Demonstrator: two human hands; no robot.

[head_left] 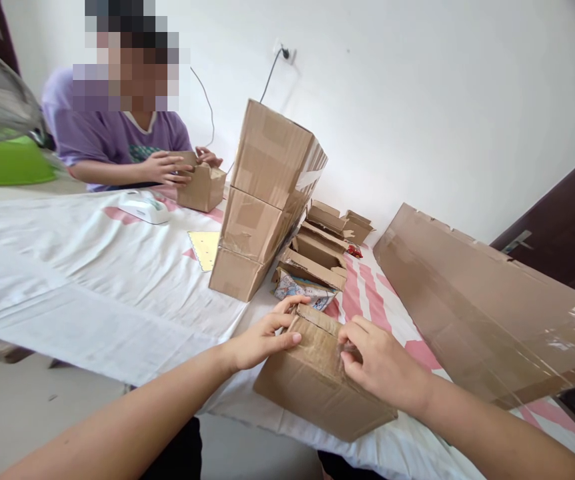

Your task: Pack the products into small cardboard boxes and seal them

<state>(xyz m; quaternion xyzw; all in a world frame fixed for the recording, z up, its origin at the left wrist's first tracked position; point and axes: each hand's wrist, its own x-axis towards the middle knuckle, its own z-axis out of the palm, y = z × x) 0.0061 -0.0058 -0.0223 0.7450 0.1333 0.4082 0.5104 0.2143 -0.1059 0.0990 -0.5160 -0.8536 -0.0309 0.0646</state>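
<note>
A brown cardboard box (325, 393) lies at the table's near edge, with tape along its worn top. My left hand (272, 333) grips its left top edge, thumb on the upper face and fingers round the far side. Above the box's right part, my right hand (375, 360) has its fingers curled into a pinch against the tape. What sits between those fingertips is too small to make out. Just beyond the box lies a patterned packet (302, 291), beside open cardboard boxes (317, 257).
Stacked cardboard boxes (257, 207) stand ahead of my left hand. A large cardboard panel (467, 300) rises at the right. Across the table a person in purple (117, 147) holds a small box (202, 187). A white device (143, 207) and yellow card (203, 250) lie on the cloth.
</note>
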